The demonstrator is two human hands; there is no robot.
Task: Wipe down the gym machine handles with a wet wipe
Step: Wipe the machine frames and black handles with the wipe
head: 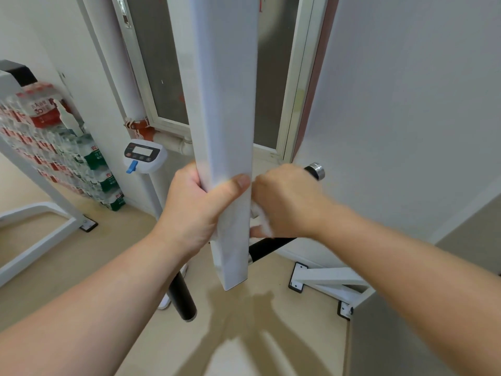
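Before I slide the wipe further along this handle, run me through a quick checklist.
1. Steadying grip: the left hand grips the white square metal post: ok.
2. Wipe in place: the white wet wipe sits under the right hand, against the black right-side handle: ok.
3. Wipe over the chrome end cap: not ok, it is bare.
4. Wiped state of the black left-side handle: cannot tell.
5. Wipe wet enough: cannot tell.
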